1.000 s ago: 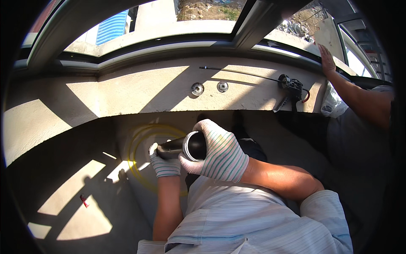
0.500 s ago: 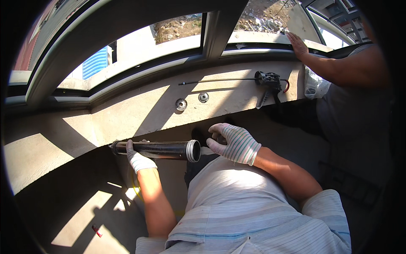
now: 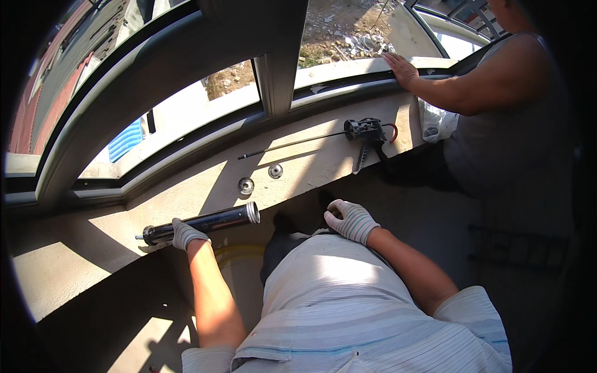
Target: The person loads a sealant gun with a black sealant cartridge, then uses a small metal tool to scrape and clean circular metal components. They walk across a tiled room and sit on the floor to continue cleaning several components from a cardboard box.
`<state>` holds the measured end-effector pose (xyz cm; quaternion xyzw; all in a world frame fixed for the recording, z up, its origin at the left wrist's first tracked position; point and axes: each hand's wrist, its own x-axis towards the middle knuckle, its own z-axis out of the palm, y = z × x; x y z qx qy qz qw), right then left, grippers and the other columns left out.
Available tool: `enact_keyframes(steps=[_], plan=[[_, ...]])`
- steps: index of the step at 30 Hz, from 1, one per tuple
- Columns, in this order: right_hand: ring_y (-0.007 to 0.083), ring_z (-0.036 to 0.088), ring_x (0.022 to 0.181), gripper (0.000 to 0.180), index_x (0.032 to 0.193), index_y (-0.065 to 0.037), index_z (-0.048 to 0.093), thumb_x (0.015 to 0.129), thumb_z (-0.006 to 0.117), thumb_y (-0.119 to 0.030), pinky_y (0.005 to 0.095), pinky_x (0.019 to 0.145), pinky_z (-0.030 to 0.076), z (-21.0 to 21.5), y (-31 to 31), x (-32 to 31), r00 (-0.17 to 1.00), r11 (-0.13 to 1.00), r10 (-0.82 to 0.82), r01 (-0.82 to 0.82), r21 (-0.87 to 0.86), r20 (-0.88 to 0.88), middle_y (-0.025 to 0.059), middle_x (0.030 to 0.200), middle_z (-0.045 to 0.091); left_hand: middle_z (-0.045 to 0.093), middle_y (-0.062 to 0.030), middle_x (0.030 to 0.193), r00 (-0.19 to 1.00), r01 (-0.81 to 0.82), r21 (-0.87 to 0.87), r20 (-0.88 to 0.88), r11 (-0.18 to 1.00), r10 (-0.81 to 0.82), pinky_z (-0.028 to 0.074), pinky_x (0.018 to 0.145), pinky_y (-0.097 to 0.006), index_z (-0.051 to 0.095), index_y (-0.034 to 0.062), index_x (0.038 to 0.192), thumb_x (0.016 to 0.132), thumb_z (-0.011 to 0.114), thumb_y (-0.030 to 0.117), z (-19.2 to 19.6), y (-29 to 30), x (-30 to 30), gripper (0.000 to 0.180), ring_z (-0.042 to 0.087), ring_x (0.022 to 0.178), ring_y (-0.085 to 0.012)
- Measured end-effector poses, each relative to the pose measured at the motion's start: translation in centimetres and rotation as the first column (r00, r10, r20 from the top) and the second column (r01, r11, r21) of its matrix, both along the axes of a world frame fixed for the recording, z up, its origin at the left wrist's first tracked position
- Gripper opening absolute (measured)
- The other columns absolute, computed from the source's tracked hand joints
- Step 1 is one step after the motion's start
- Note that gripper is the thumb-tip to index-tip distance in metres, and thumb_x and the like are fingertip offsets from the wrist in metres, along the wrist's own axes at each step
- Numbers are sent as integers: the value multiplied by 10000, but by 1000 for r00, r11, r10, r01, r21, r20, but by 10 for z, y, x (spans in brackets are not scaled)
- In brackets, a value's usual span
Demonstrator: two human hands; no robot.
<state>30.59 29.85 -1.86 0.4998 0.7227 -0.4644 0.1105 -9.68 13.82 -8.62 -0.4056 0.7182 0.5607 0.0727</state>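
Note:
My gloved left hand point(image 3: 188, 234) is wrapped round the black barrel of a caulking gun point(image 3: 217, 219). The barrel lies slantwise over the edge of the sill. A silver threaded ring with an open mouth faces right, and a nozzle stub points left. In front of my waist, my gloved right hand point(image 3: 352, 221) is loosely curled, thumb and forefinger apart, and no object shows in it. Farther back on the sill rests the gun's handle part point(image 3: 365, 130) with its long rod. Two round metal discs, one nearer point(image 3: 246, 186) and one farther point(image 3: 275, 171), lie left of it.
A concrete sill point(image 3: 186, 202) runs below dark window frames point(image 3: 280, 81). At the right stands another person point(image 3: 497, 105), one hand point(image 3: 401, 69) on the window frame. Beside that person is a clear plastic bag point(image 3: 435, 121). Sunlight and shadow stripe the surfaces.
My left hand has shifted the barrel down-left toward the sill, its threaded end now tilted up. My right hand has moved away from that end toward my waist. The view has turned slightly.

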Motion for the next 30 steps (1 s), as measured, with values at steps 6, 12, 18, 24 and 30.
enact_keyframes(steps=[6,12,18,24,30], plan=[[321,730,929,397,1115,-14,699,967,637,-377,394,876,563,-2,16,-1,999,999,-28,28,20,-20,181,987,752,668,-257,1249,994,107,-219,18,970,-106,612,866,-462,588,-74,1284,843,818,321,-31,-7,-29,636,711,998,-342],[313,735,905,383,1123,-10,700,970,639,-356,388,855,569,-12,30,-8,999,999,23,-21,48,-43,178,967,754,667,-248,1246,982,190,-441,77,877,-174,629,847,-436,536,-59,1272,804,838,351,-30,-2,-51,692,732,989,-335],[313,733,881,369,1124,-7,700,965,644,-335,376,851,572,-21,47,-25,997,995,69,-67,74,-22,169,941,752,682,-240,1228,925,380,-618,237,688,-297,609,939,-414,537,-45,1282,758,879,403,-27,13,-51,770,738,1037,-325],[330,710,975,349,1150,-1,689,947,659,-283,398,907,563,-36,72,-27,992,975,57,-32,219,-110,192,1085,714,656,-266,1244,927,360,-514,104,778,-361,623,870,-387,521,-96,1281,801,865,345,-27,1,-29,737,727,996,-315],[356,663,1016,346,1192,-24,649,886,726,-166,421,910,549,-53,119,11,976,772,-26,157,616,-215,180,1113,670,561,-269,1404,908,340,-329,-129,881,-398,566,991,-364,353,-121,1497,915,779,310,-27,-22,15,840,655,1168,-324]])
